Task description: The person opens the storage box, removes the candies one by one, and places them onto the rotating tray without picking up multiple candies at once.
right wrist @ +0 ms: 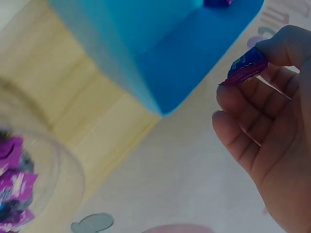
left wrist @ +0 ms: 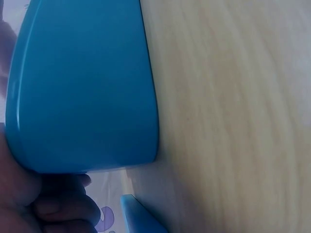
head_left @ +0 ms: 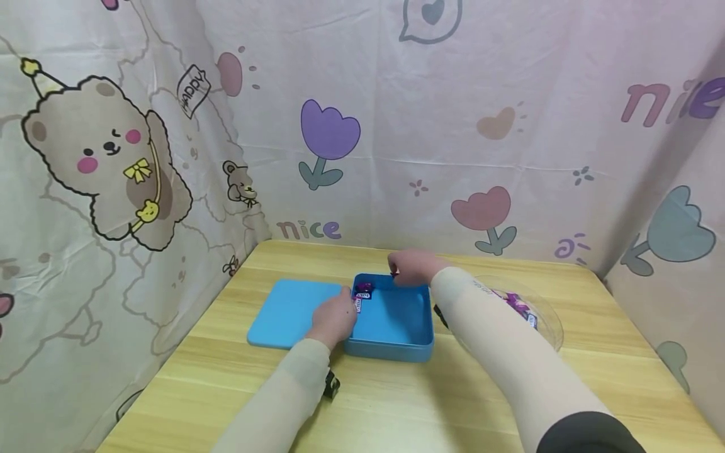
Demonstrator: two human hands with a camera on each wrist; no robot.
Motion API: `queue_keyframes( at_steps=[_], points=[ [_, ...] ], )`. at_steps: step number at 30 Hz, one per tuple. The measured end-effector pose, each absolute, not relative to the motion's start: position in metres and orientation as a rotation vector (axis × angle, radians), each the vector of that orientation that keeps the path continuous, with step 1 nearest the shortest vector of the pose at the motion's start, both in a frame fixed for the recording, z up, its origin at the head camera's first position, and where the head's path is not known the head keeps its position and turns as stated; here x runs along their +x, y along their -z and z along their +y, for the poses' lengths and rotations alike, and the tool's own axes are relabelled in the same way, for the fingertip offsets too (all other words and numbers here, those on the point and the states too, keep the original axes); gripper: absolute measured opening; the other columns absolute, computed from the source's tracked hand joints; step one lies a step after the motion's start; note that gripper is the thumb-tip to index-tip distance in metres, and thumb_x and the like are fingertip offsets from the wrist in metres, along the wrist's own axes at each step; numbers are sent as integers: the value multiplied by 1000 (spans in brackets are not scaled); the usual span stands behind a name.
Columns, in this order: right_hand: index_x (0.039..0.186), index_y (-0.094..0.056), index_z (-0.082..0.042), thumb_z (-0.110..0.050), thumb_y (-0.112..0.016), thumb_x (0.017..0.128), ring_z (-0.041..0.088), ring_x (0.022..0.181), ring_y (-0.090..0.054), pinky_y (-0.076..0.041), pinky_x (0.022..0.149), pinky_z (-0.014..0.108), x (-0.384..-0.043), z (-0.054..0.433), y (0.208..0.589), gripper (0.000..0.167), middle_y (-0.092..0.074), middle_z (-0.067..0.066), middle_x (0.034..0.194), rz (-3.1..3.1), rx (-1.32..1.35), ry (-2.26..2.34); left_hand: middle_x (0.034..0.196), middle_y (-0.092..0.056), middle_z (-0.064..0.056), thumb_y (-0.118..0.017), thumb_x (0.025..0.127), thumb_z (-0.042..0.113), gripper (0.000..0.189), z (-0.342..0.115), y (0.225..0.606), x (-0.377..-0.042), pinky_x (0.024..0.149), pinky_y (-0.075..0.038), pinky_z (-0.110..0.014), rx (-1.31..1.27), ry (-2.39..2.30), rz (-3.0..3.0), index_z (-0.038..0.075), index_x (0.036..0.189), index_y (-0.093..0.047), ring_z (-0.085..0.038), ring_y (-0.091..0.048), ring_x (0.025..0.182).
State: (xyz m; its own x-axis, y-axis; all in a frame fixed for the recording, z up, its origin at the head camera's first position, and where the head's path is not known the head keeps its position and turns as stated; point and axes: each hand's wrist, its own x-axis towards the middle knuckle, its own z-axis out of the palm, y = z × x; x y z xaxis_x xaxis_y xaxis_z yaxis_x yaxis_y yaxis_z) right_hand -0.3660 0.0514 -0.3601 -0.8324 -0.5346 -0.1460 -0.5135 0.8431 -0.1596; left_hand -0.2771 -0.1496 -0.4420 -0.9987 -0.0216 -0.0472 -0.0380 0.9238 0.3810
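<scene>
A blue open-topped box (head_left: 396, 321) stands on the table, with several purple-wrapped candies (head_left: 364, 289) in its far left corner. My left hand (head_left: 334, 316) grips the box's left wall, the thumb up at the rim and the other fingers curled against the outside, as the left wrist view shows. Over the far side of the box is my right hand (head_left: 415, 267). Between thumb and fingers it pinches a candy in a purple and dark blue wrapper (right wrist: 245, 66), held above the rim.
Flat on the table left of the box lies a blue lid (head_left: 289, 314). A clear round bowl (head_left: 559, 333) with more purple candies (head_left: 517, 303) stands to the right, partly hidden by my right forearm. Printed cloth (head_left: 385, 189) hangs behind the wooden table (head_left: 385, 402).
</scene>
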Motion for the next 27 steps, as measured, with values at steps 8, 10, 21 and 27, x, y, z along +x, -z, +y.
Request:
queue_keyframes(
  at_steps=[8,10,21,27],
  points=[
    [110,-65,-14,-22,-66,94,22,89,-59,-53,81,41,-373,92,365,19,-66,3,104,2874,-815,172,110,-66,-16,-46,105,19,49,-151,442,-277,57,-50,-39,-65,-623,3032,3,151,-38,-26,-57,72],
    [109,-65,-14,-22,-65,93,22,90,-60,-52,83,43,-372,104,367,18,-66,3,104,2883,-809,190,115,-66,-17,-47,105,19,50,-152,441,-277,60,-52,-41,-75,-625,3025,3,152,-38,-26,-57,74],
    [99,-63,-12,-17,-62,88,24,85,-58,-50,76,44,-372,174,374,12,-64,4,96,2893,-741,227,136,-60,-19,-43,107,22,50,-150,445,-277,91,-52,-55,-85,-628,3038,4,153,-38,-35,-62,112],
    [99,-62,-8,-12,-63,86,23,77,-56,-48,68,39,-368,199,372,13,-62,6,93,2864,-689,300,138,-59,-19,-43,107,22,51,-150,442,-276,90,-52,-57,-89,-652,3023,4,155,-36,-36,-62,113]
  ],
)
